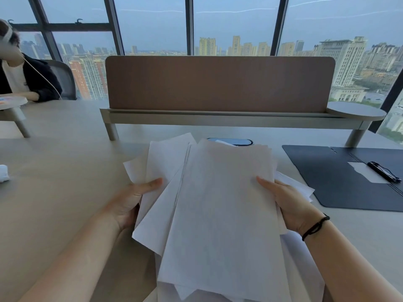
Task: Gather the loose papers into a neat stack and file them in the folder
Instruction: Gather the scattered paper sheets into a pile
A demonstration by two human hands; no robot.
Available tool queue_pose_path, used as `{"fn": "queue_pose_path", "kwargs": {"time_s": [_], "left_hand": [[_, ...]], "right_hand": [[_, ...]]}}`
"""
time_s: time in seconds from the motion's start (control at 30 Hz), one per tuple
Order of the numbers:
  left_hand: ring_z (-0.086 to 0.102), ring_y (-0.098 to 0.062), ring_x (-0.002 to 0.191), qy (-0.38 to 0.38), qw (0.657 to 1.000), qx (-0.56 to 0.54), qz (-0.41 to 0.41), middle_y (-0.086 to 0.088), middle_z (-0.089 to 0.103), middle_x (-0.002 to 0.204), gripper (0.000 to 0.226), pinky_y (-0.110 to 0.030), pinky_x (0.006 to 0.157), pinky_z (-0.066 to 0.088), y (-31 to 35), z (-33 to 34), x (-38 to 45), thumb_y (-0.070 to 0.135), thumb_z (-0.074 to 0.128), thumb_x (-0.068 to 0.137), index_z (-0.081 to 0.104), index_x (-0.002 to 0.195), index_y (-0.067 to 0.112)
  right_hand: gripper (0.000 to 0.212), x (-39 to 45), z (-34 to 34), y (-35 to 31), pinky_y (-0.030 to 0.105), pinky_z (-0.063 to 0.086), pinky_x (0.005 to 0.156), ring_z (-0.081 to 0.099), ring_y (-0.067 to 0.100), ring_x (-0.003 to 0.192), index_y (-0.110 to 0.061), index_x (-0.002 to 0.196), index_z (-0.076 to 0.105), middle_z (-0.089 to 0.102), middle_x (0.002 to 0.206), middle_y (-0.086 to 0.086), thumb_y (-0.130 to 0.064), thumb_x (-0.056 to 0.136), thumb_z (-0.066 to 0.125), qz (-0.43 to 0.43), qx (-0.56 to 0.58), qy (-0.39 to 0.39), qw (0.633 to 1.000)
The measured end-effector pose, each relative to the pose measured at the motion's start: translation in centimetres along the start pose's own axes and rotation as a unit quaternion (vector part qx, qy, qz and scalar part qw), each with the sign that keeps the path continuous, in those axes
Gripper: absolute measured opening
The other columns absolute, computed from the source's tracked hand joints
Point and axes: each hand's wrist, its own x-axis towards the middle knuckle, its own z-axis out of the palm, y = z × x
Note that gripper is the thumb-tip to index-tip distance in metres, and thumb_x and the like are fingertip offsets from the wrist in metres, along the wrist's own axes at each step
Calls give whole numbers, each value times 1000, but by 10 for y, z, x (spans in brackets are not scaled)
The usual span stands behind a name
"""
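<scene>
- Papers [220, 210]: white sheets, fanned and uneven, held above the table's [65, 171] near edge; long axis runs away from the person, top edges toward the divider [220, 83].
- Left hand [128, 201]: grip closed on the fan's left side, thumb on top.
- Right hand [290, 205]: grip closed on the right edge, thumb on top; black band at the wrist.
- Folder [340, 177]: dark, lying open and flat on the table to the right, apart from the papers; black clip [383, 172] near its spine.
- Room: pale table, brown divider, tall windows [152, 25] facing city towers; a seated person [21, 73] at far left.
</scene>
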Motion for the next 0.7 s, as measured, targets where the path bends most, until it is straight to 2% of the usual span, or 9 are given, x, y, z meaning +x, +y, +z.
{"fn": "queue_pose_path", "kwargs": {"time_s": [0.1, 0.17, 0.23, 0.37, 0.43, 0.5, 0.6, 0.7], "left_hand": [[75, -31, 98, -7, 1000, 13, -3, -14, 75, 117, 54, -40, 77, 58, 2, 5, -3, 30, 85, 74, 70, 123, 13], [76, -27, 98, 7, 1000, 22, -8, -10, 76, 115, 38, -38, 76, 57, 3, 9, -4, 31, 71, 90, 69, 124, 14], [76, -25, 97, 28, 999, 11, -13, -8, 77, 113, 33, -38, 76, 56, 4, 10, -5, 34, 61, 96, 69, 122, 15], [71, -29, 108, 93, 996, -10, -9, -11, 73, 122, 36, -47, 99, 51, 3, 5, 1, 37, 58, 98, 72, 120, 13], [69, -31, 110, 119, 993, -17, -18, -11, 73, 122, 38, -52, 101, 48, 3, 5, 1, 42, 58, 97, 70, 123, 17], [69, -29, 107, 135, 990, -41, -24, -9, 74, 118, 37, -50, 96, 51, 4, 6, 1, 43, 58, 97, 70, 122, 18], [73, -23, 98, 125, 990, -63, -7, -7, 77, 112, 32, -37, 79, 56, 1, 12, 2, 35, 54, 101, 69, 121, 15], [77, -19, 82, 105, 994, -42, -6, -5, 80, 104, 29, -34, 71, 55, -3, 22, 0, 33, 52, 102, 71, 116, 17]], "right_hand": [[26, 0, 0, 2, 43, 66, 68, 78, 30, 80, -5, 115, 70, 79, 103, 16, -22, 99, 58, 12, 5, -21, 1000], [27, -1, 0, 3, 45, 66, 70, 78, 31, 81, -4, 117, 70, 79, 105, 18, -20, 96, 61, 15, -4, -25, 1000], [32, 0, -1, 3, 45, 65, 71, 78, 33, 85, -4, 119, 69, 78, 110, 19, -20, 92, 65, 13, -5, -23, 1000], [29, 4, -1, 3, 45, 63, 76, 76, 33, 86, -3, 119, 69, 78, 110, 18, -23, 97, 63, -8, -10, 22, 1000], [28, 6, 0, 3, 47, 60, 83, 75, 34, 87, -4, 116, 70, 78, 109, 17, -24, 97, 64, -17, -12, 53, 998], [28, 8, -1, 3, 49, 58, 89, 73, 35, 92, -6, 116, 70, 77, 112, 18, -26, 97, 64, -24, -5, 75, 997], [30, 8, 0, 2, 48, 58, 86, 72, 35, 93, -8, 120, 69, 76, 113, 17, -27, 97, 65, -33, 15, 95, 995], [31, 7, 4, 3, 46, 60, 83, 72, 34, 93, -7, 121, 68, 76, 113, 17, -27, 98, 63, -37, 27, 93, 995]]}}
